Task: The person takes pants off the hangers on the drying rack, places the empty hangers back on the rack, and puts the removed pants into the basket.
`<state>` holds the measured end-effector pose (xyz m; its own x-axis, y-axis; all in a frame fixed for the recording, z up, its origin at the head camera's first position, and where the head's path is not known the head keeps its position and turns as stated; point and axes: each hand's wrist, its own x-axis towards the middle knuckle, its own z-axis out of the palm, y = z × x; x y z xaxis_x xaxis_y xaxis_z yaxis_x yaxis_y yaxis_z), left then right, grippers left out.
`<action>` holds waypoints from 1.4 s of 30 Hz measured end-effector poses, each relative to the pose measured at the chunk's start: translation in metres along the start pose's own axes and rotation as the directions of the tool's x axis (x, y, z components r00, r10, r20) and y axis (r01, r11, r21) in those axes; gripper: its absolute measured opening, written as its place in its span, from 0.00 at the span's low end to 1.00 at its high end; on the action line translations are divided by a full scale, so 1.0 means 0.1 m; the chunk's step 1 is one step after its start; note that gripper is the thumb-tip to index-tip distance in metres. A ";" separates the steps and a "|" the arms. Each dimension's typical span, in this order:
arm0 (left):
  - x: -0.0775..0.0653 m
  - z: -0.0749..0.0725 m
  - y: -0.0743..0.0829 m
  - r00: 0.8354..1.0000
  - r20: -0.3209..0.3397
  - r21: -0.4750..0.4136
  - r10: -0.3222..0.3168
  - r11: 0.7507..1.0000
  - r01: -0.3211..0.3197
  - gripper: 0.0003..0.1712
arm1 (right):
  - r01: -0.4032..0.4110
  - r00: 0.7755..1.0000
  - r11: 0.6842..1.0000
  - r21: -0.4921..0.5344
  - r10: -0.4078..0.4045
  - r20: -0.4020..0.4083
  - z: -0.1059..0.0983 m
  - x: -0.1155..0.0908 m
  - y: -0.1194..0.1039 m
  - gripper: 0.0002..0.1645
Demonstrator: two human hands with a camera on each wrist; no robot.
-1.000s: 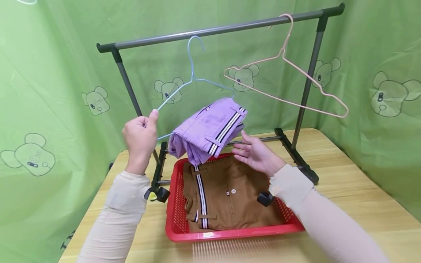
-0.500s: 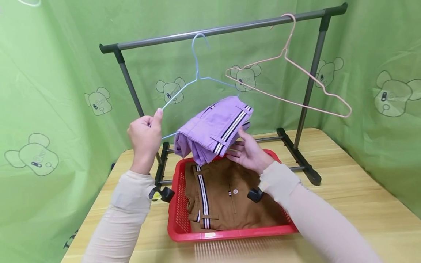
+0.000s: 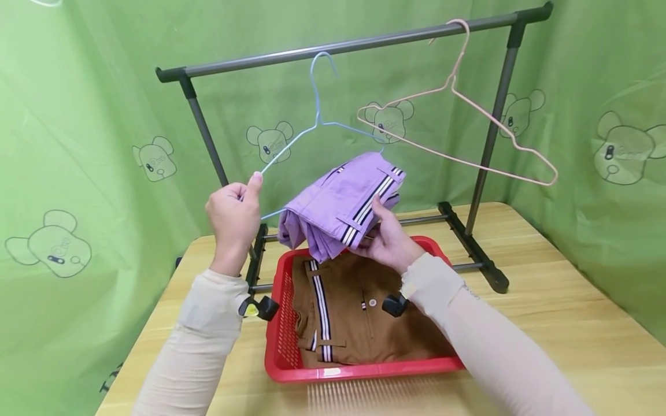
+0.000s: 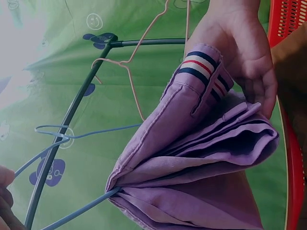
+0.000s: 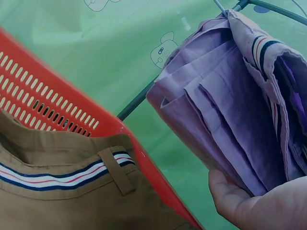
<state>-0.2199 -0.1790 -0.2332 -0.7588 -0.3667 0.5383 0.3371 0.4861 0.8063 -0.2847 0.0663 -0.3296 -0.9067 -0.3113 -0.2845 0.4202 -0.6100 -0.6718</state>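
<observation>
My left hand (image 3: 232, 216) grips one end of a light blue wire hanger (image 3: 317, 104), thumb up along the wire. Folded purple trousers (image 3: 333, 202) hang over the hanger's lower bar, their striped waistband towards the right. My right hand (image 3: 391, 240) holds that waistband side, thumb on top and fingers beneath. In the left wrist view, the right hand (image 4: 240, 43) lies behind the waistband, and the bar passes into the fold. The hanger's hook overlaps the rack's rail in the head view; whether they touch I cannot tell. Brown trousers (image 3: 354, 329) lie folded below.
A red plastic basket (image 3: 364, 371) contains the brown trousers and stands on the wooden table (image 3: 557, 323). Behind it rises a grey garment rack (image 3: 385, 40), where a pink hanger (image 3: 437, 155) hangs at the right. A green curtain (image 3: 598, 63) encloses the table.
My right hand has come left from beside the purple trousers and taken hold of their waistband. The hanger and trousers have shifted slightly right, with my left hand still gripping the wire.
</observation>
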 end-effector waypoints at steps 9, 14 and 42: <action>-0.01 0.02 -0.02 1.000 0.010 0.001 -0.003 1.000 0.003 0.29 | -0.033 0.999 0.996 0.081 0.033 0.003 0.08 0.07 0.02 0.24; -0.01 0.03 -0.03 1.000 0.009 -0.001 0.003 1.000 -0.003 0.28 | -0.006 1.000 0.986 0.167 0.001 0.028 0.12 0.09 0.01 0.17; -0.05 0.06 -0.11 0.999 0.029 0.030 -0.035 0.999 0.034 0.29 | 0.126 0.991 0.936 0.329 -0.130 -0.010 0.32 0.07 -0.14 0.17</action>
<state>-0.2232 -0.1780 -0.2461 -0.7858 -0.3606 0.5024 0.2939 0.4970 0.8164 -0.2957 0.0490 -0.3005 -0.9540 -0.2218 -0.2016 0.2905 -0.8497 -0.4401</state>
